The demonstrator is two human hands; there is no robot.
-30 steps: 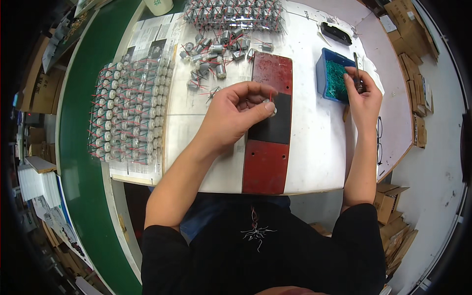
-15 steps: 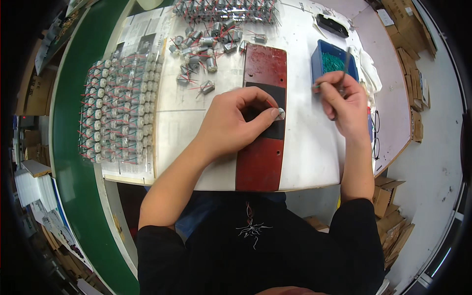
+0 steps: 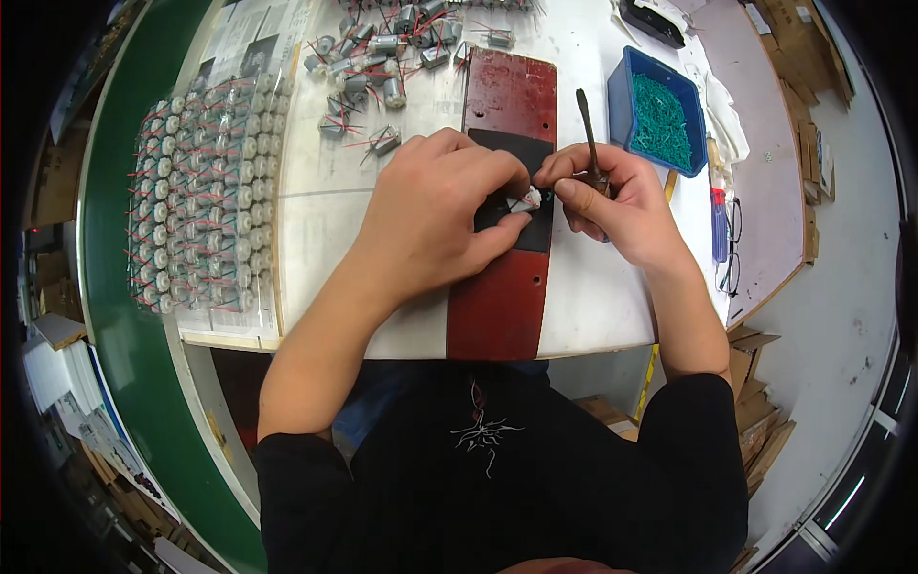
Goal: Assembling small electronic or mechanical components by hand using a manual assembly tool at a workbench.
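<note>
Pinching a small motor (image 3: 522, 204) in the left fingers (image 3: 504, 173), head view: gap between thumb and index is down to the motor's width, grip on the grey can, white end facing the right fingers (image 3: 585, 198). Right ones are curled round a dark-shafted tool (image 3: 587, 126), shaft sticking up past the index; thumb and index tips nearly together, right by the motor's white end. Can't tell if they also pinch a wire, too small. Motor sits between both sets of fingertips, over the black pad (image 3: 516, 145) on the red board (image 3: 495, 311). Touching the pad or not, can't tell.

Handling, my read: light, stiff can, slightly slick. Grab it across the can sides; white end and any thin leads are probably the fragile bits, keep load off those.

Containers: blue bin (image 3: 622, 113) on the counter (image 3: 612, 297), just beyond the right fingers, holds a tangle of thin green pieces (image 3: 662, 122). Clear plastic pack (image 3: 206, 196) well left of the left fingers: rows of motors, white ends, red and green wires poking out. Loose motors (image 3: 385, 67) heaped beyond the left fingers, no container. Black case (image 3: 653, 23) past the bin, contents unclear.
</note>
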